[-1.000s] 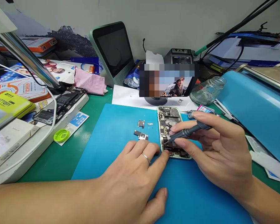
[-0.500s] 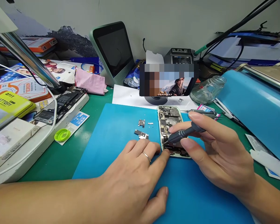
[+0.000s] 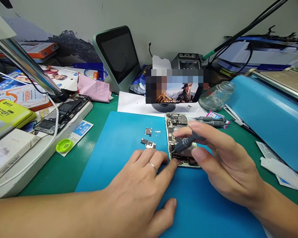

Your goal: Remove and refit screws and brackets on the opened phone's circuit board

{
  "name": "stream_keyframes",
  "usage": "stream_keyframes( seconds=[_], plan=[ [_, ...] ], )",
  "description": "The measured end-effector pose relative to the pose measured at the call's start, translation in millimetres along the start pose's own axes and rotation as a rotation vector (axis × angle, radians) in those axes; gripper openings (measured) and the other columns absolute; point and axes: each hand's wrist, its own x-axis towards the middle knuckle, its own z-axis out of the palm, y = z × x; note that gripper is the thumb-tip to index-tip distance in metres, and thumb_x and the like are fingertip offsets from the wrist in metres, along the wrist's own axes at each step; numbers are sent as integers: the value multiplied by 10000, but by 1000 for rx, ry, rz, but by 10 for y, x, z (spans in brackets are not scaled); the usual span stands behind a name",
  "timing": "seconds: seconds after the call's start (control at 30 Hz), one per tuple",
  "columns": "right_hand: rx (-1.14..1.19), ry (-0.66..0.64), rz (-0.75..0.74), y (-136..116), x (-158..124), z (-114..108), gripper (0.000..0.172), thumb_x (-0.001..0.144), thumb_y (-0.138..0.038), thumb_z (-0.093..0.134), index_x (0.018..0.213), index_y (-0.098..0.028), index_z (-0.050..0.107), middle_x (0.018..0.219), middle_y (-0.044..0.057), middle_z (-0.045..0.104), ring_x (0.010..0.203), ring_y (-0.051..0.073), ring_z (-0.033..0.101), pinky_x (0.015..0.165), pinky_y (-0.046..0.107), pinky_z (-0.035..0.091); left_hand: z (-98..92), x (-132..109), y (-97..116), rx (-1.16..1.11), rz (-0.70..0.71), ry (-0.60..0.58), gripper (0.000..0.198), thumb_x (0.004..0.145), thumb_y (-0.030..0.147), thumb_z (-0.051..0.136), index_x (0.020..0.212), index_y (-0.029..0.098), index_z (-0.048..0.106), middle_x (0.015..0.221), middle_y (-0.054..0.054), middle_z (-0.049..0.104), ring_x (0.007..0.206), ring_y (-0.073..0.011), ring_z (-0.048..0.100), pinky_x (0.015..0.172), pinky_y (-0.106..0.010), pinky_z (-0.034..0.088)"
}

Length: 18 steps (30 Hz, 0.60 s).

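An opened phone [image 3: 175,127] with a pale green frame lies on the blue mat [image 3: 119,145], its boards exposed. My right hand [image 3: 221,158] pinches a grey screwdriver [image 3: 186,142], tip down on the phone's lower left part. My left hand [image 3: 141,185] lies flat on the mat, fingers spread, a ring on one finger, index fingertip touching the phone's lower left corner. Two small metal parts [image 3: 148,142] and a tiny white piece [image 3: 157,132] lie on the mat left of the phone.
Two more grey screwdrivers [image 3: 210,121] lie right of the phone. A glass jar [image 3: 217,96], a propped phone playing video [image 3: 176,89], a green-framed tablet [image 3: 116,56], a second dismantled phone [image 3: 62,112], a green cap [image 3: 64,145] and a blue-covered machine [image 3: 270,115] surround the mat.
My right hand has slid left and tipped the screwdriver more upright over the phone. The view has shifted slightly. My left hand stays flat by the phone's corner.
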Motion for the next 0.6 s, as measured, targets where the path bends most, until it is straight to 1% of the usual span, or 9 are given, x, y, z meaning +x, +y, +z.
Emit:
stream_keyframes(
  seconds=[0.07, 0.1, 0.2, 0.27, 0.3, 0.4, 0.47, 0.53, 0.6],
  plan=[
    [-8, -7, 18, -3, 9, -13, 646, 1040, -162, 544, 1591, -478, 425, 1467, -64, 661, 1202, 201, 681, 1081, 372, 553, 7, -1, -4, 4, 0, 9, 554, 974, 315, 603, 1484, 117, 513, 1273, -138, 592, 1130, -324, 562, 922, -526, 542],
    [-16, -6, 15, -5, 12, -18, 641, 1043, -165, 538, 1591, -480, 427, 1443, -57, 674, 1176, 201, 687, 1056, 374, 564, 10, -1, -5, 5, 1, 13, 556, 971, 311, 605, 1484, 118, 512, 1272, -138, 593, 1125, -323, 563, 918, -525, 544],
    [-64, 17, 6, -8, 15, -27, 642, 1034, -168, 557, 1583, -481, 441, 1294, -19, 729, 1084, 211, 693, 926, 375, 592, 9, 1, -6, 2, 2, 10, 555, 972, 301, 605, 1487, 117, 511, 1276, -141, 593, 1122, -323, 566, 926, -532, 544],
    [-92, 42, 6, -12, 14, -29, 645, 1023, -169, 583, 1577, -472, 455, 1239, -3, 733, 1072, 214, 681, 879, 361, 586, 8, 1, -4, 2, -1, 7, 554, 975, 301, 604, 1489, 115, 512, 1282, -143, 592, 1128, -325, 564, 935, -540, 542],
    [-99, 50, 5, -14, 16, -29, 644, 1019, -167, 591, 1575, -464, 460, 1245, 0, 728, 1082, 212, 675, 887, 354, 583, 8, 1, -3, 4, 0, 9, 558, 975, 303, 605, 1492, 115, 512, 1281, -143, 593, 1128, -325, 564, 933, -542, 543],
    [-103, 41, -24, -26, 37, -26, 642, 1023, -137, 564, 1578, -442, 459, 1333, -11, 708, 1157, 199, 669, 1006, 350, 564, 21, 1, -7, 12, 10, 23, 569, 965, 305, 613, 1492, 111, 519, 1272, -144, 599, 1120, -325, 567, 921, -537, 550],
    [-87, 24, -48, -33, 60, -21, 645, 1031, -105, 521, 1583, -430, 449, 1360, -22, 707, 1184, 183, 676, 1057, 347, 550, 37, 4, -17, 16, 18, 34, 578, 953, 300, 623, 1487, 102, 526, 1268, -147, 604, 1117, -326, 574, 922, -538, 554],
    [-70, 10, -76, -36, 80, -13, 656, 1029, -78, 504, 1585, -421, 443, 1348, -19, 716, 1153, 169, 692, 1043, 337, 557, 57, 10, -31, 16, 28, 48, 594, 935, 287, 635, 1486, 95, 525, 1263, -151, 610, 1117, -329, 583, 914, -536, 562],
    [-80, 18, -95, -36, 91, -8, 658, 1016, -71, 533, 1574, -412, 458, 1283, -1, 731, 1065, 166, 703, 976, 326, 579, 78, 16, -46, 22, 42, 68, 617, 908, 273, 648, 1485, 96, 524, 1254, -153, 618, 1113, -334, 591, 889, -531, 572]
  ],
)
